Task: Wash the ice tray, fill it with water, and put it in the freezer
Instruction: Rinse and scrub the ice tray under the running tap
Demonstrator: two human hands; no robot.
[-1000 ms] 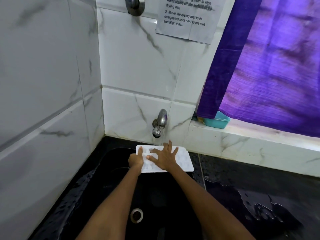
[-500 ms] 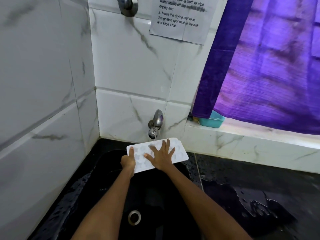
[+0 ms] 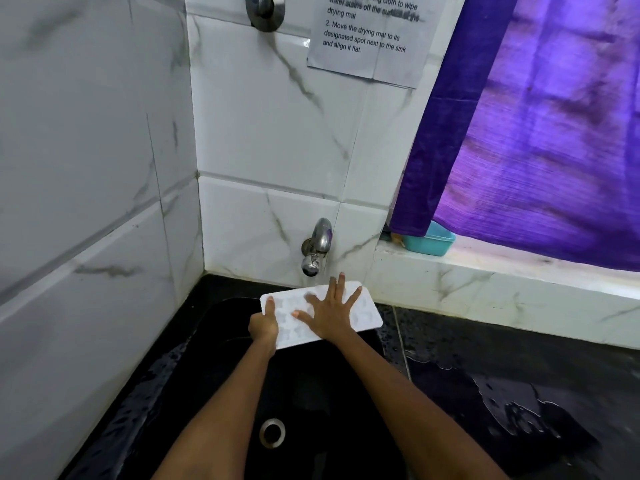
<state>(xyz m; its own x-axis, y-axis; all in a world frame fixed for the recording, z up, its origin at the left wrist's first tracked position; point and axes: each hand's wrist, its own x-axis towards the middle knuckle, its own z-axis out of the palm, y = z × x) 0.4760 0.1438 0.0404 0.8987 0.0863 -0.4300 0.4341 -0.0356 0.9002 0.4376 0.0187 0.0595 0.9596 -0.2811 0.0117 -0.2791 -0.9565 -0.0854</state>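
A white ice tray point(image 3: 365, 315) with shaped cavities is held over the black sink point(image 3: 214, 375), just under the steel tap point(image 3: 317, 247) on the back wall. My left hand point(image 3: 265, 325) grips the tray's left end, thumb on top. My right hand point(image 3: 330, 311) lies flat on the tray's upper face with fingers spread. The tray tilts slightly, its right end higher. I cannot tell whether water runs from the tap.
The sink drain point(image 3: 272, 433) lies below my forearms. A wet black counter point(image 3: 519, 393) extends to the right, with puddles. A teal tub point(image 3: 429, 242) sits on the marble ledge under a purple curtain point(image 3: 536, 133). Tiled walls close the left and back; a paper note point(image 3: 370, 32) hangs above.
The tray has tipped a little, right end raised, and my right hand has slid across its top face. My left hand keeps its grip on the left end.
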